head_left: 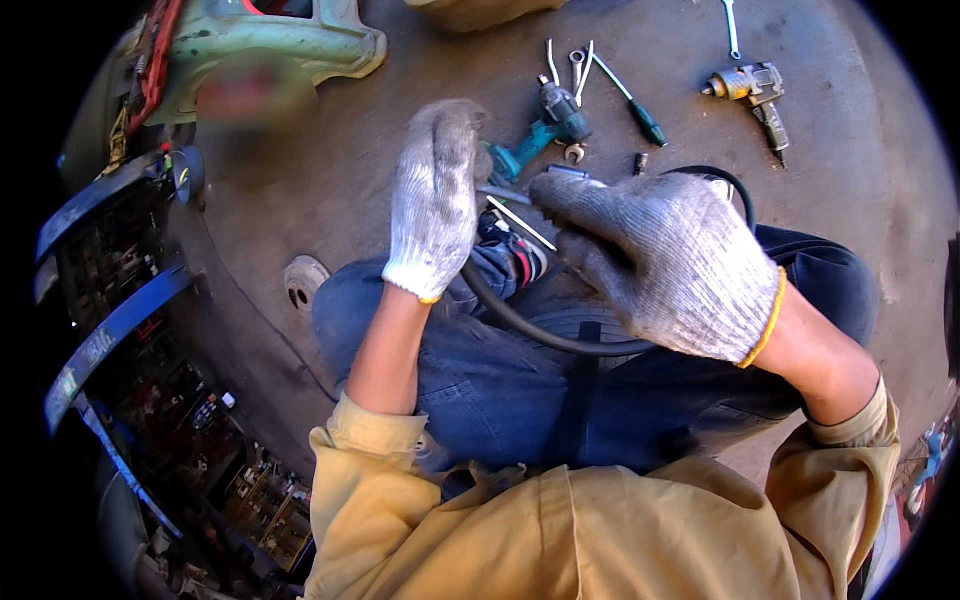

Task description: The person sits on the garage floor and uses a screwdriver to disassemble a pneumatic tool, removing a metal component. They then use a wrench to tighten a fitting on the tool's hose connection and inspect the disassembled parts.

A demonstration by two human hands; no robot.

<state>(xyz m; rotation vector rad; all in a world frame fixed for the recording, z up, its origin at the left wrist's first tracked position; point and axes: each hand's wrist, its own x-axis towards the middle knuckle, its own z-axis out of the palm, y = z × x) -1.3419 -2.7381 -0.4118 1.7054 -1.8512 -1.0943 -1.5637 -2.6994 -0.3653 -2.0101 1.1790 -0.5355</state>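
Observation:
My left hand (435,195), in a grey-white knitted glove, is closed with its fingers curled away from view. What it grips is mostly hidden. Facing it, my right hand (670,260) wears a matching yellow-edged glove, its fingers bent round something I cannot make out. A short grey metal piece (508,196) shows in the gap between the hands. Just below lies a thin white rod (522,223). A thick black hose (550,338) curves from beneath my left hand across my lap, passes under my right hand and shows again beyond it.
A teal cordless impact driver (540,140) lies beyond my hands, near a green-handled screwdriver (645,120), a ring spanner (577,68) and a small socket (640,163). Farther right are an air impact wrench (765,95) and another spanner (732,30). Blue metal bars (120,330) stand left.

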